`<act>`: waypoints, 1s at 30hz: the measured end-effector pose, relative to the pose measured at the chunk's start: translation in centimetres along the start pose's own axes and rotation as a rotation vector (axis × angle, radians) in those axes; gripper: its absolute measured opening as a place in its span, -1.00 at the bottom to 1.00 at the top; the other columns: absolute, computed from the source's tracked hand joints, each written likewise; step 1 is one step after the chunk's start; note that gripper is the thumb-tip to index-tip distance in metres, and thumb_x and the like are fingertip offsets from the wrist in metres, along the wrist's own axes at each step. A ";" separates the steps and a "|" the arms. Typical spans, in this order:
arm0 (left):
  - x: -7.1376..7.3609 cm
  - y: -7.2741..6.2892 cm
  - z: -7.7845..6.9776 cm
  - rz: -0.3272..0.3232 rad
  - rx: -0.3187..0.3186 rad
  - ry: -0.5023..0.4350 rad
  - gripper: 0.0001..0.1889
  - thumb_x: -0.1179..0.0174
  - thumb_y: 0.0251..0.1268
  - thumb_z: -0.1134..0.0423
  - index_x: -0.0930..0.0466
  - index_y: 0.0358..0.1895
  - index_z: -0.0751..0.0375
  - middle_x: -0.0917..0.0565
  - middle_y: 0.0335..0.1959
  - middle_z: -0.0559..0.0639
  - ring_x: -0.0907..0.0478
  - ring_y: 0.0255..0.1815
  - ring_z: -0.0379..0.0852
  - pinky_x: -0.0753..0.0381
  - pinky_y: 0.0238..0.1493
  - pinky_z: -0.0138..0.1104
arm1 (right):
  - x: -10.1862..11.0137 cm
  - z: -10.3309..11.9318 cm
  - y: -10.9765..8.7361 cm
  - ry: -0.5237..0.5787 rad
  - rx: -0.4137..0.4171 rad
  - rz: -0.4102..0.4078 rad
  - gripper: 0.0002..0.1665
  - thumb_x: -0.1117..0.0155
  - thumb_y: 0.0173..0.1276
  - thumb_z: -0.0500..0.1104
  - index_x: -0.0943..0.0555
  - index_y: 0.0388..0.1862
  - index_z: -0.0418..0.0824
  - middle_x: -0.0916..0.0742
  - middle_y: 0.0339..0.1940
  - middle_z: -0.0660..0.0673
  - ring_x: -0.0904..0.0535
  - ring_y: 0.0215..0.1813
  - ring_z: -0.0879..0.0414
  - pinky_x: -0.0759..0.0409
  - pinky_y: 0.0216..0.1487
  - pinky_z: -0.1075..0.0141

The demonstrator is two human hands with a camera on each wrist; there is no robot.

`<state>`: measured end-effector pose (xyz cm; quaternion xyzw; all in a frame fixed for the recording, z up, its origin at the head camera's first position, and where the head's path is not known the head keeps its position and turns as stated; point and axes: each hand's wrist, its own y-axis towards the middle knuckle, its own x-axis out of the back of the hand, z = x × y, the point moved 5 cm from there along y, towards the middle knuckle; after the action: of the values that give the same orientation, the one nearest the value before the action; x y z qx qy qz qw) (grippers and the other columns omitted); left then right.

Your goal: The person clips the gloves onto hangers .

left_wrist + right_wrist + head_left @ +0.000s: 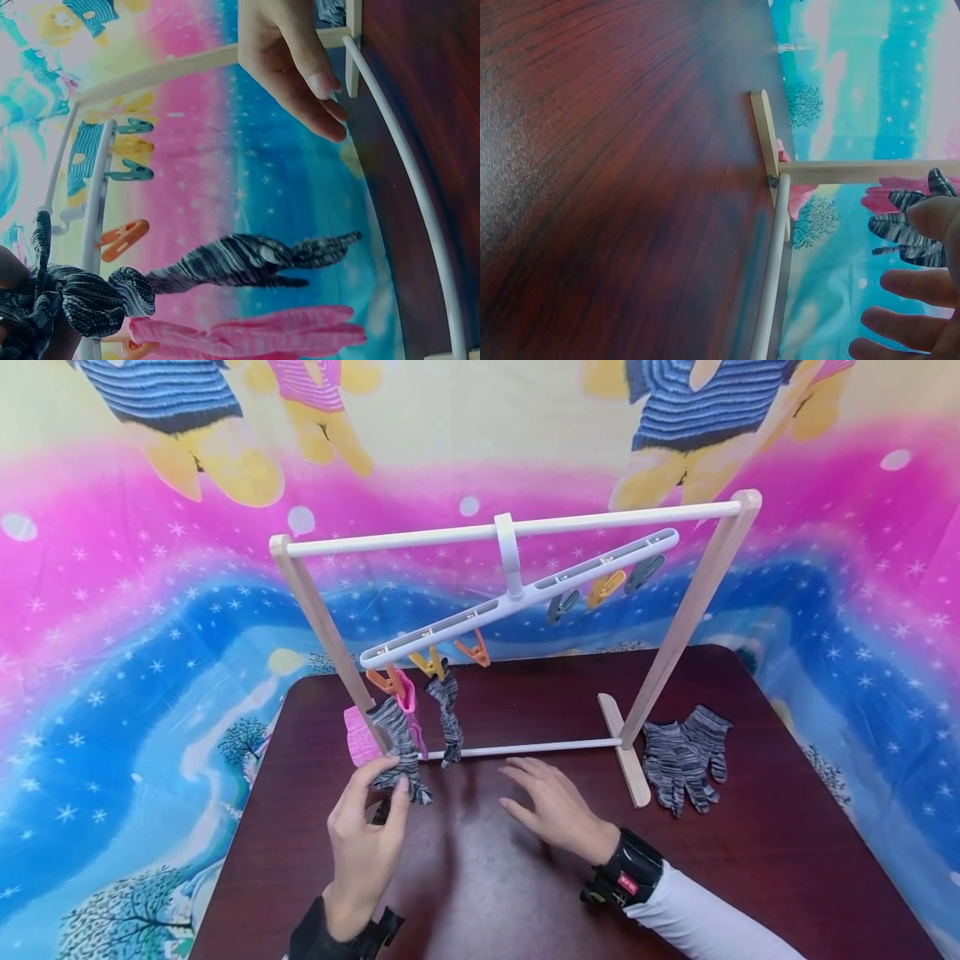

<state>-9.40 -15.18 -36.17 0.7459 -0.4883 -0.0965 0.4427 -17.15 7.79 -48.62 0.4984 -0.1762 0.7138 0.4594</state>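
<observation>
Red wristband label [627, 882], seemingly unreadable

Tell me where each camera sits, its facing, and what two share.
Head: worn on the head, facing forward and down at the rack; left hand, pinching a gray glove, and right hand show.
Left wrist: worn there, facing the rack and backdrop; right hand and part of the left show.
Right wrist: worn there, facing the table and rack's left foot; right fingers show.
Head and left wrist share both hands.
</observation>
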 end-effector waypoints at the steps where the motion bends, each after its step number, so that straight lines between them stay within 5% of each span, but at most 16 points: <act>1: 0.0 0.1 -0.1 0.008 0.000 0.000 -0.52 -0.31 0.01 0.72 -0.63 0.07 0.36 -0.73 -0.11 0.16 -0.60 -0.15 -0.41 -0.64 -0.20 -0.57 | 0.1 0.0 0.0 -0.001 -0.002 -0.001 -0.42 -0.30 0.43 0.09 -0.58 0.33 -0.15 -0.62 0.37 -0.22 -0.52 0.41 -0.15 -0.50 0.34 -0.12; 12: -0.8 0.6 -0.6 0.000 -0.069 -0.062 -0.59 -0.28 0.08 0.65 -0.64 0.05 0.39 -0.72 -0.12 0.16 -0.60 -0.17 -0.32 -0.63 -0.20 -0.56 | 0.5 -0.6 -0.1 -0.002 -0.020 -0.020 -0.43 -0.29 0.43 0.08 -0.59 0.31 -0.17 -0.62 0.37 -0.23 -0.52 0.41 -0.19 -0.50 0.32 -0.15; 21: -1.6 0.6 -1.0 0.035 -0.098 -0.040 -0.75 -0.26 0.36 0.39 -0.64 0.06 0.33 -0.74 -0.07 0.15 -0.67 -0.16 -0.14 -0.65 -0.22 -0.49 | 0.6 -1.1 -0.4 -0.023 -0.022 -0.030 -0.43 -0.31 0.42 0.08 -0.60 0.31 -0.16 -0.63 0.36 -0.24 -0.52 0.40 -0.19 -0.50 0.32 -0.15; 30: -2.8 0.8 -1.3 0.112 -0.064 -0.078 -0.58 -0.31 0.11 0.62 -0.60 0.08 0.35 -0.72 -0.10 0.20 -0.59 -0.30 -0.15 -0.61 -0.25 -0.54 | 0.7 -1.6 -0.6 -0.025 -0.033 -0.040 -0.43 -0.32 0.41 0.08 -0.60 0.31 -0.16 -0.63 0.35 -0.25 -0.53 0.39 -0.19 -0.50 0.31 -0.17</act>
<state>-10.57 -12.30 -35.57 0.6986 -0.5426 -0.1160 0.4516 -17.53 9.56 -48.85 0.5031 -0.1836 0.6952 0.4793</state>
